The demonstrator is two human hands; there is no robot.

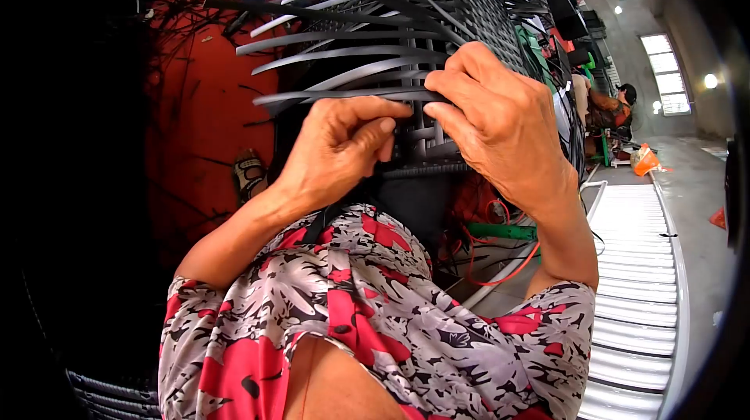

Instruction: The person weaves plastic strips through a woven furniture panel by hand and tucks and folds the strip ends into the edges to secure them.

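My right hand pinches a flat black plastic strip between thumb and fingers at the edge of a black woven panel. Close beside it, my left hand is closed, its index finger lying just below the same strip and its thumb bent in. What the left fingers hold, if anything, is hidden. The strip's loose end points left, past the left hand. Several more loose strips fan out to the left from the weave above both hands.
Black scraps litter a red floor covering at left. A white slatted metal frame lies at right. Orange tubing and a green bar are below the panel. Another person sits farther back at right, near an orange bag.
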